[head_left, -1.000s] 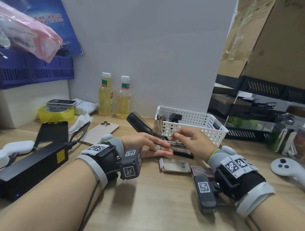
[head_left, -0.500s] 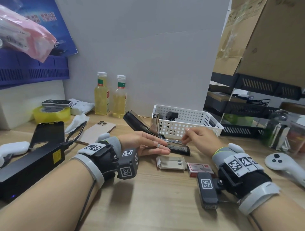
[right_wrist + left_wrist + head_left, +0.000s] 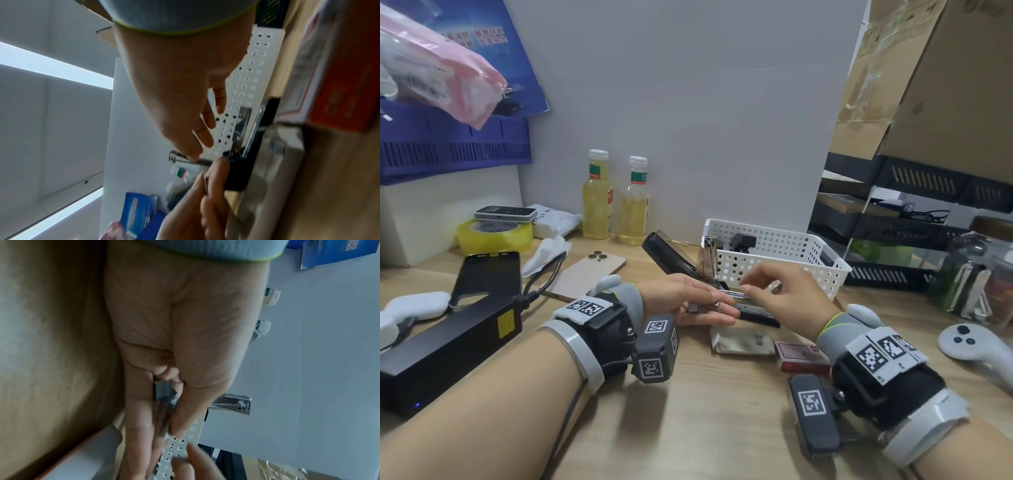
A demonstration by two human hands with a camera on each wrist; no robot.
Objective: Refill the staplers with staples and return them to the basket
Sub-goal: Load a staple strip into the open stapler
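An open black stapler [image 3: 755,312] lies on the desk in front of the white basket [image 3: 825,270], its lid [image 3: 664,253] tipped back and its metal arm [image 3: 236,404] upright. My left hand [image 3: 726,308] lies beside the hinge. Its thumb pins a grey staple strip [image 3: 162,390] against the fingers. My right hand [image 3: 751,289] hovers just above the stapler's metal rail with loosely curled fingers. In the blurred right wrist view I see nothing between thumb and forefinger [image 3: 207,142]. Another dark stapler [image 3: 743,241] sits in the basket.
An open staple tray [image 3: 739,341] and a red staple box [image 3: 803,356] lie near my right wrist. Two bottles [image 3: 597,198], a phone [image 3: 592,270], a black power brick [image 3: 448,339] and a tape roll [image 3: 493,236] fill the left. A white controller [image 3: 976,342] lies right.
My right hand lifted off the stapler's rail toward the right, then came back left and down over it. My left hand and the stapler stayed where they were.
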